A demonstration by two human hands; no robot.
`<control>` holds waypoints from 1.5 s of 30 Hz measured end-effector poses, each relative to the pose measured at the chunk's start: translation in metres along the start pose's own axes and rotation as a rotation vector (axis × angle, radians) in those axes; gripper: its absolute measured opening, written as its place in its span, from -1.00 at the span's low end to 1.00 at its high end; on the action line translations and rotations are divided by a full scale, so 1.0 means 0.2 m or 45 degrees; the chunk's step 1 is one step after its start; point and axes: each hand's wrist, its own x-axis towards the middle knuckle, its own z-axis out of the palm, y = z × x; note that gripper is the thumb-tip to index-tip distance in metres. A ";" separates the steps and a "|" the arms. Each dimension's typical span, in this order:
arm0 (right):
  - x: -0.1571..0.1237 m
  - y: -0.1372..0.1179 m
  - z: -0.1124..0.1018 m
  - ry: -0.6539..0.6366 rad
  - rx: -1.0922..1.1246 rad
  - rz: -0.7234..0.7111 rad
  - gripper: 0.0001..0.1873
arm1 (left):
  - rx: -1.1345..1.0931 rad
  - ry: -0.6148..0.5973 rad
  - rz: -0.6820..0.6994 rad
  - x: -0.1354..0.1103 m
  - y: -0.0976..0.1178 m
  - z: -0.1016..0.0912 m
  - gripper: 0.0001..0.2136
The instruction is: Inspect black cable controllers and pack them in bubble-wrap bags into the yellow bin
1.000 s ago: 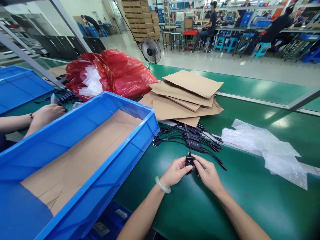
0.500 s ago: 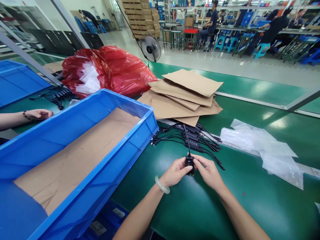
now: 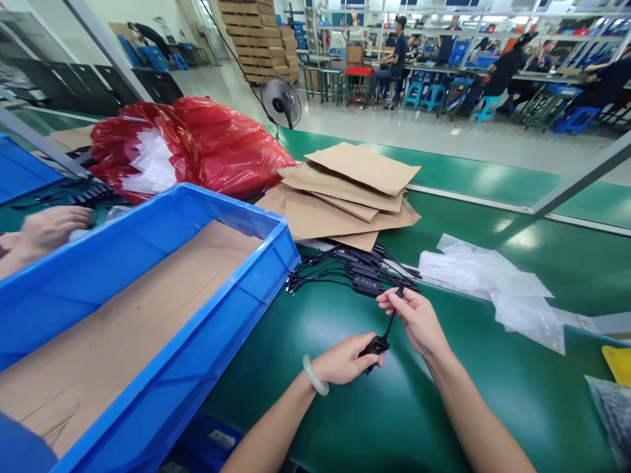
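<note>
Left hand grips a small black plastic cable module; right hand, just beyond, pinches its thin black lead near the tip. This unit appears unfinished. Beyond both hands, black cabled modules lie bunched on the green tabletop; their completion cannot be told.

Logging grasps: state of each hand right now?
Left hand: closed, holding the black box.
Right hand: closed, holding the upper end of the cable.

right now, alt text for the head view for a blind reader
A person's left hand grips a small black device, the right hand its cable, above a green table. A blue bin stands on the left; black cables lie beyond.
</note>
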 end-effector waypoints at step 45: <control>-0.18 0.26 0.17 -0.436 -0.834 -0.058 -0.83 | -1.217 0.800 0.122 0.03 0.01 -0.01 -0.76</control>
